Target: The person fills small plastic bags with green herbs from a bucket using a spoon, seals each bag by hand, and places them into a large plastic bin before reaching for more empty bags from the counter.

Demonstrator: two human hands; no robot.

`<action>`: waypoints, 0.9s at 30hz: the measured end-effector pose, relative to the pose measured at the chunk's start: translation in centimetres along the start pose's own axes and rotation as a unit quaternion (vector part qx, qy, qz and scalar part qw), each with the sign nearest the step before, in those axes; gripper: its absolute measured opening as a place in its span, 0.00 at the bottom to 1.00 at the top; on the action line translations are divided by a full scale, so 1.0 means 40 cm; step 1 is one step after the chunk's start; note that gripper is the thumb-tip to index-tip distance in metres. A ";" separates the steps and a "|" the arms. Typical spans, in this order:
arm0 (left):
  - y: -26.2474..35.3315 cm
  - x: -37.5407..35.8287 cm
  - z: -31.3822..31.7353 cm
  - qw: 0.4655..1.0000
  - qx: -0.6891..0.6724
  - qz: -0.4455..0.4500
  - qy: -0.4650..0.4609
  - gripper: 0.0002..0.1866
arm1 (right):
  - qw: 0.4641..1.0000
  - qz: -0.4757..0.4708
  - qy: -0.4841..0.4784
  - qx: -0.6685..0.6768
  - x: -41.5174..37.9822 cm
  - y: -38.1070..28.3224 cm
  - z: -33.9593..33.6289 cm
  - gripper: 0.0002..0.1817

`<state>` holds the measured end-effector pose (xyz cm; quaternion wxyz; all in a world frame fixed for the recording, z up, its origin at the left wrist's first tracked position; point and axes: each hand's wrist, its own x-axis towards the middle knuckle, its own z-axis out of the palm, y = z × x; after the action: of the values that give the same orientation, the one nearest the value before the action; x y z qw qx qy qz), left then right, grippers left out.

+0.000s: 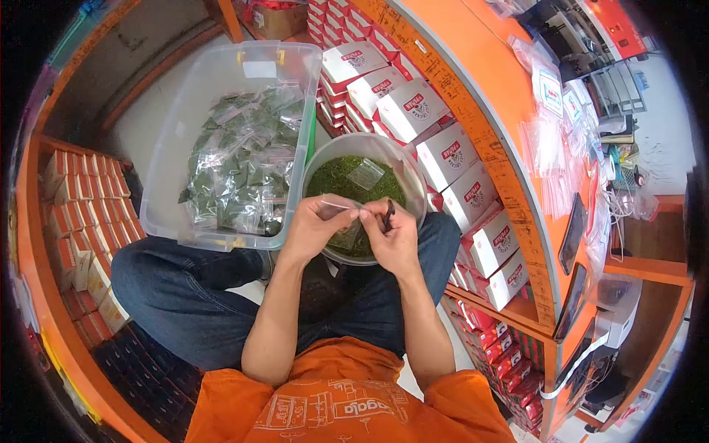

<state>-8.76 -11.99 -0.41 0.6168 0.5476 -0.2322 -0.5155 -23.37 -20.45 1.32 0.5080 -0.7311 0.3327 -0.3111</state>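
Note:
Both hands meet over a round translucent tub [341, 260] of finely chopped green leaf [332, 181]. My left hand [314, 225] is closed, pinching the edge of a small clear plastic bag [341, 204] that lies nearly edge-on. The fingers of my right hand [393, 235] pinch the bag's other end, and a dark, curved object [389, 212] of a kind I cannot tell shows at them. Another clear bag [365, 173] rests on the green stuff. To the left stands a large clear plastic bin [159, 173], holding many small bags of green leaf [240, 166].
Stacked white and red boxes [443, 151] line the right side under an orange counter [509, 88]. Plastic bags [546, 148] and phones [572, 236] lie on the counter. Orange and white boxes [88, 199] fill a shelf at left. My crossed legs [177, 288] flank the tub.

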 end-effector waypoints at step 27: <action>0.170 -0.055 -0.039 0.970 0.189 0.004 0.152 0.26 | 0.974 0.162 -0.019 -0.154 0.159 0.172 -0.022 0.09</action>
<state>-5.63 -10.24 5.96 0.5326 0.7252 -0.2306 -0.3704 -21.50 -27.84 -4.22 0.4391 -0.7425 0.4812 -0.1559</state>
